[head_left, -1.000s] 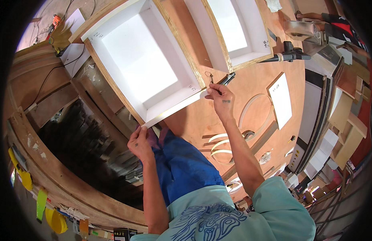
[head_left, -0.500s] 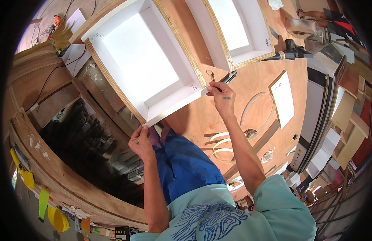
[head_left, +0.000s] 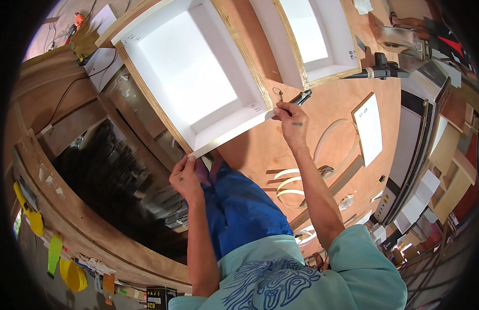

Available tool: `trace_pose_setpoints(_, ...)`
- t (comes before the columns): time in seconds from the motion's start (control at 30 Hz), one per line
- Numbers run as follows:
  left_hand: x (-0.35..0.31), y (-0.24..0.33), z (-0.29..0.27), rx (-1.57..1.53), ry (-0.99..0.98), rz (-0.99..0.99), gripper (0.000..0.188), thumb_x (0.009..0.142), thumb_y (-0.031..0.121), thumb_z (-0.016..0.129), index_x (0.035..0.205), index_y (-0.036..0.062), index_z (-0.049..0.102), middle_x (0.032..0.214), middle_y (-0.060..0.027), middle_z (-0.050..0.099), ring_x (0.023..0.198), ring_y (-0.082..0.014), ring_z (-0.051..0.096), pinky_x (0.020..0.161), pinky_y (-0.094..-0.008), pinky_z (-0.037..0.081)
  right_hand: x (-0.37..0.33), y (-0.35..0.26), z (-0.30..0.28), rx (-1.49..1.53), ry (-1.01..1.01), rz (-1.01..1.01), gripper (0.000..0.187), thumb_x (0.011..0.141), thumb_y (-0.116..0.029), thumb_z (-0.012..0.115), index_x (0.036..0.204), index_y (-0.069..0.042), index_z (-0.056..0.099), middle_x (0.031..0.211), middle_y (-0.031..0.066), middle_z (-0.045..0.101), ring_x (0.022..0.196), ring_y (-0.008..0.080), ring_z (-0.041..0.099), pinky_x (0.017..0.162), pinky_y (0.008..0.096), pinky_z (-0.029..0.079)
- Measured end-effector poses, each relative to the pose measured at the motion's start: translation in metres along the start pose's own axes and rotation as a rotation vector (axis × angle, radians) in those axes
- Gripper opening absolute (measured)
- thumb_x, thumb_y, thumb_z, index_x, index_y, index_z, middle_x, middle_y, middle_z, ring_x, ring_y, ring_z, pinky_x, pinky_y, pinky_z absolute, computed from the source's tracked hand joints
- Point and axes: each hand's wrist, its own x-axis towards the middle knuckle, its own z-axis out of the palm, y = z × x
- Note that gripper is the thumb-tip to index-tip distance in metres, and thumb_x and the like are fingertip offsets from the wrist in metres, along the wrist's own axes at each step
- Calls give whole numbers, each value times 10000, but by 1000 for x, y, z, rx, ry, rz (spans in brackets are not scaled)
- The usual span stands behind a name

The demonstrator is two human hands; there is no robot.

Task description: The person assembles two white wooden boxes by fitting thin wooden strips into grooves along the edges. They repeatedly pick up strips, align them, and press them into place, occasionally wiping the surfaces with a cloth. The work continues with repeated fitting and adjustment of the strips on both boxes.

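Note:
A white drawer box (head_left: 185,67) with raw plywood edges lies on the wooden worktop, its inside facing up. Along its near edge runs a thin white edging strip (head_left: 231,134). My left hand (head_left: 185,178) pinches the strip's left end at the near left corner, finger and thumb closed. At the near right corner, my right hand (head_left: 293,126) is closed on the strip's other end, its fingertips against the box. Just beyond those fingers lie a black-handled tool (head_left: 303,97) and a small key ring-like loop (head_left: 278,94).
A second white drawer box (head_left: 330,72) stands at the far right, beside a black clamp-like tool (head_left: 381,70). Curled edging strips (head_left: 290,186) and a white panel (head_left: 367,129) lie to the right. A dark, cluttered opening (head_left: 115,175) is at left.
The whole view has shifted slightly, with the box and tools appearing a little further right. Both hands stay at the strip's two ends.

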Motion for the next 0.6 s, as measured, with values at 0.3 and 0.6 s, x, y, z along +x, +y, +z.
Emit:
trace_pose_setpoints(0.3,2,2,-1,-22,8,-69,224,815,24,712,992,-109,681,859,-94,680,738,-115,611,693,-217,499,4,8,-3,-137,-3,-93,165,833,-4,652,985,54,683,871,99,688,723,162,668,652,267,554)
trace_pose_setpoints(0.6,15,5,-14,21,-114,-113,249,826,77,709,1000,-98,676,871,-131,688,774,-171,642,729,-278,533,3,2,-2,-182,-6,-60,147,832,-12,655,964,10,715,859,75,686,670,129,619,624,254,520)
